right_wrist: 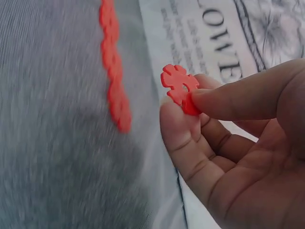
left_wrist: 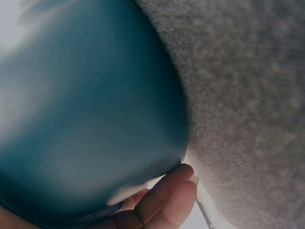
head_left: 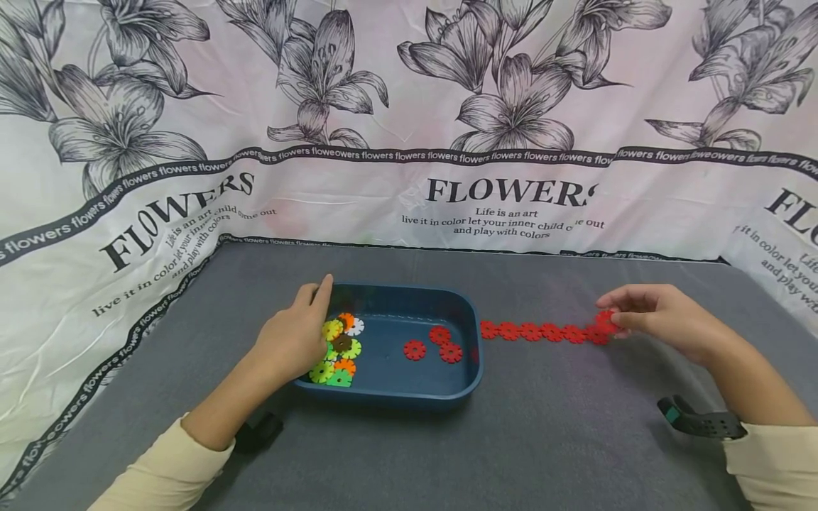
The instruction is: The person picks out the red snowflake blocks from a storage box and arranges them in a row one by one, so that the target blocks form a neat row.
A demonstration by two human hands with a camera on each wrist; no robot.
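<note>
My left hand (head_left: 290,344) grips the left end of a dark blue tray (head_left: 383,387). Up close in the left wrist view, its fingertips press against the lower edge of the tray's wall (left_wrist: 109,109). Between thumb and fingers my right hand (right_wrist: 238,138) pinches a red flower-shaped disc with slots (right_wrist: 174,78). In the head view that disc is just above the right end of a row of red discs (head_left: 532,331), which lies on the table to the right of the tray. The row (right_wrist: 112,62) looks slightly blurred in the right wrist view.
A few red discs (head_left: 415,350) lie in the right half of the tray. Several yellow, green, orange, white and brown discs (head_left: 342,345) are gathered at its left end, partly behind the left hand. A flower-printed cloth (head_left: 409,199) rises behind the grey table (head_left: 511,447).
</note>
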